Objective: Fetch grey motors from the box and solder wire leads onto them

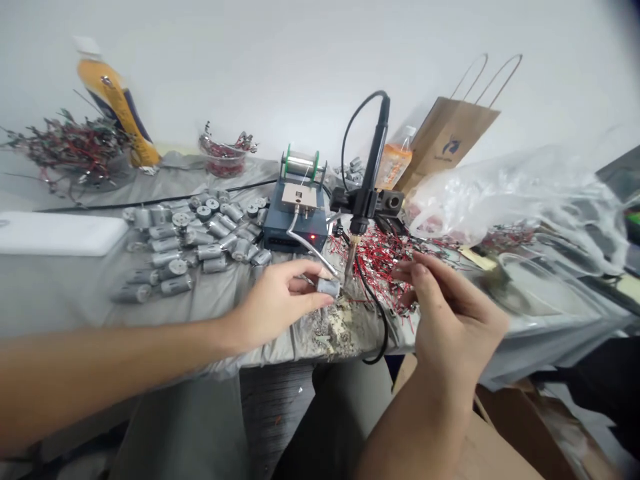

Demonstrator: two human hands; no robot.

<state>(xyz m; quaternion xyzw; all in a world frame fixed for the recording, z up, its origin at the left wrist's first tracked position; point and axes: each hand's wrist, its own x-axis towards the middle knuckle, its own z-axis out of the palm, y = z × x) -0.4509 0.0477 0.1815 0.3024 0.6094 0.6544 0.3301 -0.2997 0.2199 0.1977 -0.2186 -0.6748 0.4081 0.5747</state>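
Observation:
My left hand (pixel 280 297) grips a small grey electric motor (pixel 328 287) between thumb and fingers. The motor's end faces the tip of a soldering iron (pixel 353 248), which is clamped upright in a stand; whether they touch I cannot tell. A bent metal solder-feed tube (pixel 315 250) runs down to the same spot from a blue solder feeder (pixel 286 223) with a lit red light. To the right of the iron, my right hand (pixel 445 307) has thumb and fingers brought together over a pile of red wires (pixel 383 257). What those fingers hold, if anything, is too small to make out.
Many loose grey motors (pixel 200 237) lie left of the feeder, beside a white box (pixel 60 233). Behind are tubs of wires (pixel 227 157) and a yellow bottle (pixel 117 103). A paper bag (pixel 445 143) and clear plastic bag (pixel 500 193) stand right. A black cable (pixel 383 320) loops over the table's front edge.

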